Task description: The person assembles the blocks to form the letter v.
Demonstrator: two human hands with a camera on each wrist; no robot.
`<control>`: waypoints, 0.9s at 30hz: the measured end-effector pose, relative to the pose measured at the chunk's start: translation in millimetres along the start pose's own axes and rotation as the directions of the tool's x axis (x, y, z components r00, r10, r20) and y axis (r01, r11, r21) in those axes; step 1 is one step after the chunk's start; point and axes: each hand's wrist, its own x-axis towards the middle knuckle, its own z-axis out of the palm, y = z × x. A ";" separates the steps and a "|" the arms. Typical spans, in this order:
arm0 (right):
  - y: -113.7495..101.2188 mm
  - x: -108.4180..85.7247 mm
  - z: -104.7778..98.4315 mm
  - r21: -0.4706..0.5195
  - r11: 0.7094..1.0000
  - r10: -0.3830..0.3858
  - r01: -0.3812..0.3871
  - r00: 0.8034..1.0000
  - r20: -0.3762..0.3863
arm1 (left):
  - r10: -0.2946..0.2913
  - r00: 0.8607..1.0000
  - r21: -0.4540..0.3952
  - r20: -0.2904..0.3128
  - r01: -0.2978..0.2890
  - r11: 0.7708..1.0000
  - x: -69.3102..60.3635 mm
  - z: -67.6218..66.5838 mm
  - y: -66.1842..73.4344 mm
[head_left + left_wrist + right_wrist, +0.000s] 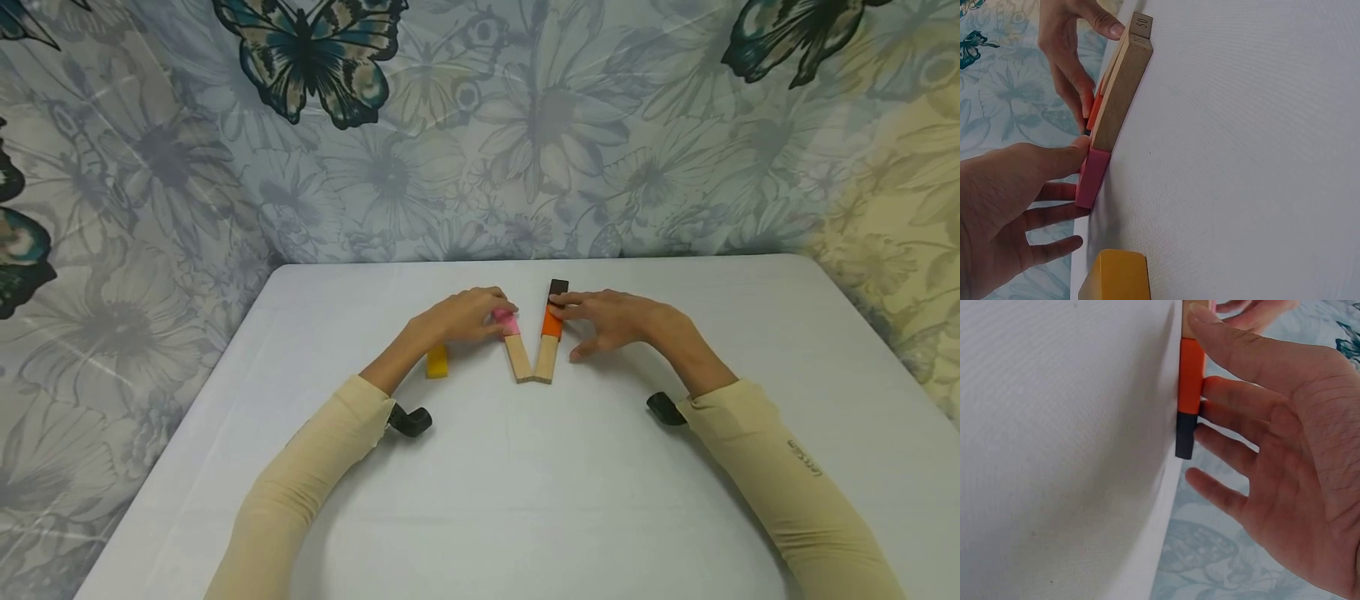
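Two rows of small blocks make a V on the white table, their near ends meeting. The left row has a pink block [1093, 178] end to end with a plain wooden block [517, 358]. In the right row a black block [1185, 434], an orange block [1191, 375] and another wooden block [547, 360] line up. My left hand [467, 315] pinches the pink block between thumb and fingers. Beside the right row, my right hand [617, 318] touches the orange and black blocks with extended fingers, its thumb spread near the wooden block.
A yellow block [437, 362] lies below my left wrist, apart from the V. The white-covered table [487, 500] reaches to a patterned cloth backdrop [465, 167] behind. Black wrist cameras [411, 422] hang under both cuffs.
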 end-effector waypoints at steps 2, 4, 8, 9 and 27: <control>-0.3 -0.5 0.0 0.003 1.000 -0.003 0.003 1.000 -0.001 | -0.005 1.000 -0.001 0.006 0.005 1.000 -0.7 -0.3 0.3; -0.4 -0.5 0.4 0.006 1.000 -0.002 0.002 1.000 0.003 | -0.014 1.000 -0.004 0.013 0.014 1.000 -1.5 -0.5 0.7; -0.5 1.2 1.3 0.005 1.000 0.002 -0.002 1.000 0.011 | -0.039 0.999 -0.014 0.016 0.040 0.999 -4.3 -0.9 1.3; -0.4 1.7 1.5 0.003 1.000 0.003 -0.003 1.000 0.012 | -0.046 0.999 -0.015 0.014 0.046 0.999 -5.7 -1.1 1.4; 0.8 -0.5 -0.9 0.000 1.000 0.000 0.000 1.000 0.008 | -0.230 0.958 0.009 0.171 0.232 0.973 -89.6 -31.9 -0.1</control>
